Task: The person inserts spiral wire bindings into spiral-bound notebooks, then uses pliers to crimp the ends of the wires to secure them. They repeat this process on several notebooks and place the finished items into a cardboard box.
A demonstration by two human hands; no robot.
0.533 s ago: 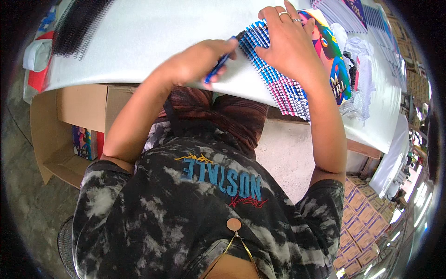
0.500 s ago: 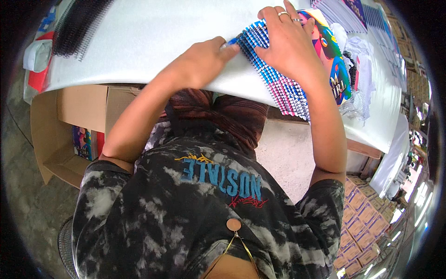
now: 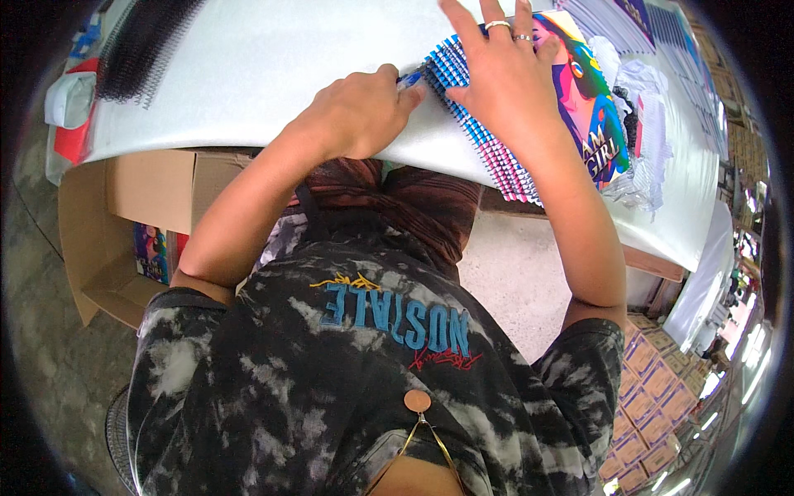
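Note:
A fanned stack of spiral-bound notebooks lies at the front right of the white-covered table, bindings toward me. The top cover is a colourful drawing of a figure. My right hand, with rings on it, rests over the stack, its fingers spread. My left hand is closed around a blue-handled tool that looks like pliers. Its dark tip meets the far left corner of the bindings; the rest of it is hidden in my fist.
Black binding coils lie at the far left, near a red-and-white bag. Below the table edge stands an open cardboard box with notebooks inside. Crumpled clear plastic and more stacked notebooks sit right. Cartons are piled lower right.
My right hand's fingers have spread and shifted slightly left and up over the notebooks. My left hand stays by the corner with the tool, almost unmoved.

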